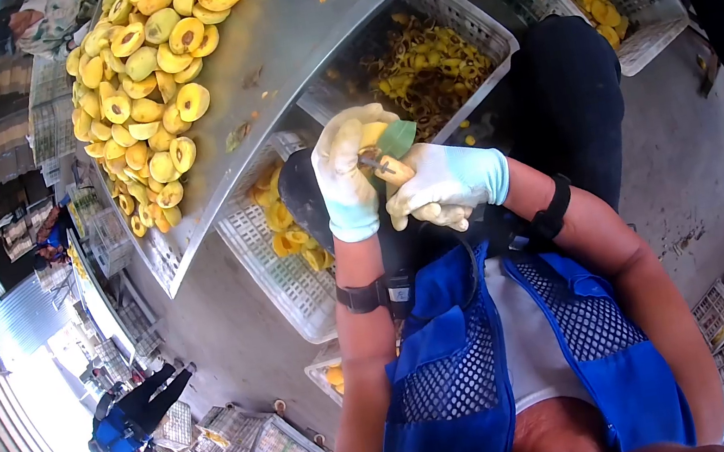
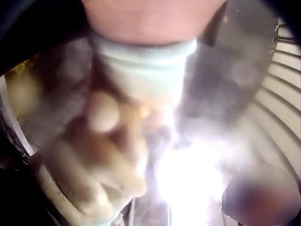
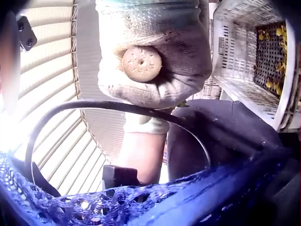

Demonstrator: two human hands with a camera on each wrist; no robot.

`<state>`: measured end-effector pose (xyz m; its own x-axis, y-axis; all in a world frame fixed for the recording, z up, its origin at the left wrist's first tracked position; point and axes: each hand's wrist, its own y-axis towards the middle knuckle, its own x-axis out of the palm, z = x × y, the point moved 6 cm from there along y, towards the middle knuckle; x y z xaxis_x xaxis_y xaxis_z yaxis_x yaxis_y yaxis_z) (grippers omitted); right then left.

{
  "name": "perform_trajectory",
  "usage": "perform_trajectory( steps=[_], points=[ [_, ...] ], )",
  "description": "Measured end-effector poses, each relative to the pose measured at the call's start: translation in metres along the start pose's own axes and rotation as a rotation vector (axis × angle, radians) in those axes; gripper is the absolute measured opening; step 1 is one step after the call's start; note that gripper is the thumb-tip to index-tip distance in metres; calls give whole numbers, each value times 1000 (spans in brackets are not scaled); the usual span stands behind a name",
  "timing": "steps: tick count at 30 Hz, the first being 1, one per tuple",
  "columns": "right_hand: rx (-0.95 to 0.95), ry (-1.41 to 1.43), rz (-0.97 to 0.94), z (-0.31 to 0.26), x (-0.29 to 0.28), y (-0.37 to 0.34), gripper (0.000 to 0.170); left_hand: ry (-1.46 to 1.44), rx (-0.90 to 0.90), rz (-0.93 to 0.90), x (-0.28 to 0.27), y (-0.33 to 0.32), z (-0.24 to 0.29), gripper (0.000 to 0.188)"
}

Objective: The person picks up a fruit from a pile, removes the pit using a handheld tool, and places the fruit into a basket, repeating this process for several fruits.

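Fingers of right hand (image 1: 446, 180) curled round cylindrical wooden handle (image 1: 394, 171) | left hand (image 1: 347, 172) cups yellow fruit (image 1: 373, 133)

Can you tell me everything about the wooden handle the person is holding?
The wooden-looking handle is chunky and pale tan. Its round end has a small dark hole in the middle, with little marks around it. The gloved right hand is curled round it, and that round end peeks out of the fist. The other end, with a dark metal-looking part, points toward the gloved left hand, near a green leaf.
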<state>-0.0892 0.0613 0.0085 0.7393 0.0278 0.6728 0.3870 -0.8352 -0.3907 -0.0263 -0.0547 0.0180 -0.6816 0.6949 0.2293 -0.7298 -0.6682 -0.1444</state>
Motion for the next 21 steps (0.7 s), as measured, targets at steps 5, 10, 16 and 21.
perform_trajectory(
  steps=[5,10,16,21],
  points=[
    [-29,133,-194,3,11,3,21,-615,-97,-61,4,1,-24,50],
    [-141,151,-182,-10,16,-2,22,-514,-32,195,-5,7,-7,52],
    [-227,184,129,-21,-7,6,28,-138,177,345,-106,-11,47,57],
    [-94,75,278,-17,-8,14,26,10,194,376,-119,-19,49,62]
  ],
)
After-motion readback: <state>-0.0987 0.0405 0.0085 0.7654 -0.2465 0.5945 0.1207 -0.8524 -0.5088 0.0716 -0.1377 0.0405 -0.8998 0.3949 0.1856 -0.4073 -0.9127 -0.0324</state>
